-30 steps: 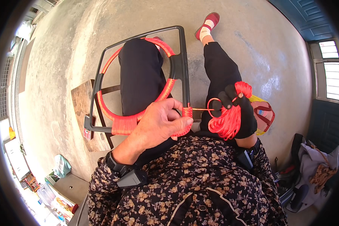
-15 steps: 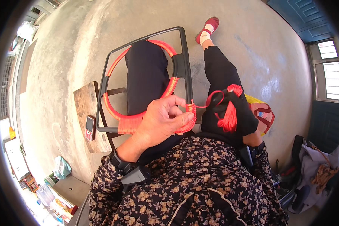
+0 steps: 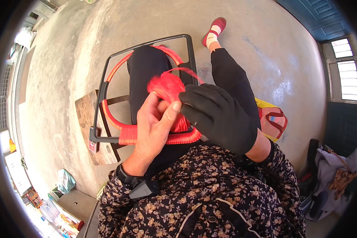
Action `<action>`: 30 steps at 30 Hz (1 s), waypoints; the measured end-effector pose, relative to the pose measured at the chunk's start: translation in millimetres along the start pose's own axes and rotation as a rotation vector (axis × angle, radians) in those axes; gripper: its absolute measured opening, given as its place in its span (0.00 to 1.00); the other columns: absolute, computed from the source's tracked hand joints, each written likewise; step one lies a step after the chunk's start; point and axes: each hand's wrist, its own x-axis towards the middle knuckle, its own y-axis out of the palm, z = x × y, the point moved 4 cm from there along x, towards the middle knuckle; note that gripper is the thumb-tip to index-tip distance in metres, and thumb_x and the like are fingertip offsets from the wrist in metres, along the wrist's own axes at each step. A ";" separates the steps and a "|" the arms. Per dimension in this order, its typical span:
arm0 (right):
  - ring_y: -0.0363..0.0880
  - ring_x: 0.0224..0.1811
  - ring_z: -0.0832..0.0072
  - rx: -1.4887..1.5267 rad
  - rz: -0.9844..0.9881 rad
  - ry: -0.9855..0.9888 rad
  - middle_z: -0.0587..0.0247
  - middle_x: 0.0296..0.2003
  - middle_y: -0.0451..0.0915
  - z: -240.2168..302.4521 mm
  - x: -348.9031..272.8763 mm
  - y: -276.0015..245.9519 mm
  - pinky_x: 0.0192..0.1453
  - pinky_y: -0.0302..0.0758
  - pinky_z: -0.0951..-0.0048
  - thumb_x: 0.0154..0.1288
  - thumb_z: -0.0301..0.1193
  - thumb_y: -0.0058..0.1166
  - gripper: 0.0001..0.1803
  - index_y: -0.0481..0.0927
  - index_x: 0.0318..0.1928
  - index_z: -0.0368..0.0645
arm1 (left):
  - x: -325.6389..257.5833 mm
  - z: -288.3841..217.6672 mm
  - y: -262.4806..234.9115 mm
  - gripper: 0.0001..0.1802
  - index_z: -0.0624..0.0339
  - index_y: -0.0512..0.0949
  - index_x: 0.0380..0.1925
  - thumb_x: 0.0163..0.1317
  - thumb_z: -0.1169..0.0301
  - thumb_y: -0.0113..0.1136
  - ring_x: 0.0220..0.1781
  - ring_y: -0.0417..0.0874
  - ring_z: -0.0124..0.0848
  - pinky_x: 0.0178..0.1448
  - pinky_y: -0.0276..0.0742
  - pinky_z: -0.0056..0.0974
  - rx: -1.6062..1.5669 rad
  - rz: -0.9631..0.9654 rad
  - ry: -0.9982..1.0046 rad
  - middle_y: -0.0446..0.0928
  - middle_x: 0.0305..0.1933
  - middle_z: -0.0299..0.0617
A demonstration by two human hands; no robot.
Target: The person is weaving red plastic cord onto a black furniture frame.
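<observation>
A: Where to look for the bundle of red cord (image 3: 166,88)?

B: Between both hands, in front of the lower right part of the black frame (image 3: 191,51). Blurred at the top, with one loose strand (image 3: 186,70) arching over toward the right.

A: And the fingers?

B: On the bare left hand (image 3: 155,123), narrowed, thumb and fingertips closed on the bundle. On the right hand (image 3: 219,116), gloved in black, bent toward the bundle's right side, apparently touching. Undersides hidden, so cannot tell whether gripping.

A: Heavy or light?

B: Light, most likely, and soft: many thin, glossy strands, perhaps a little slippery. Hardly fragile, yet probably quick to tangle.

A: Best place to take hold?

B: Round the gathered middle, thumb across all the strands together. Not by a single loop.

A: And the frame?

B: Stiff, by the look of it. Slim tubing, with a ring (image 3: 108,114) inside, seemingly around the left leg (image 3: 146,79). Red winding (image 3: 128,135) packed along the lower edge. Better held by bare tubing.

A: Anything beside it?

B: At the left, a wooden worktop (image 3: 103,154) with a phone (image 3: 93,146) on it, partly behind the frame's corner.
</observation>
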 end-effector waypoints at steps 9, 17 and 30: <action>0.81 0.51 0.71 1.615 -0.077 1.045 0.63 0.49 0.80 -39.1 -42.7 48.5 0.52 0.79 0.67 0.74 0.28 0.52 0.10 0.76 0.52 0.40 | 3.9 7.3 -3.1 0.20 0.64 0.76 0.52 0.59 0.82 0.65 0.32 0.75 0.14 0.38 0.73 0.24 0.142 -0.057 0.035 0.81 0.40 0.31; 0.79 0.47 0.79 1.597 0.469 0.866 0.66 0.52 0.81 -20.9 -38.4 75.3 0.48 0.78 0.74 0.71 0.33 0.59 0.24 0.74 0.64 0.42 | 1.9 7.7 6.7 0.24 0.66 0.73 0.55 0.58 0.83 0.65 0.31 0.78 0.17 0.39 0.78 0.27 0.257 -0.032 -0.012 0.82 0.40 0.36; 0.81 0.46 0.70 1.391 -0.448 1.100 0.61 0.43 0.79 -51.4 -114.2 36.7 0.56 0.78 0.69 0.71 0.29 0.54 0.18 0.76 0.59 0.39 | -2.5 10.6 4.6 0.16 0.67 0.74 0.49 0.64 0.77 0.67 0.33 0.78 0.17 0.34 0.75 0.24 0.303 -0.047 0.066 0.80 0.43 0.41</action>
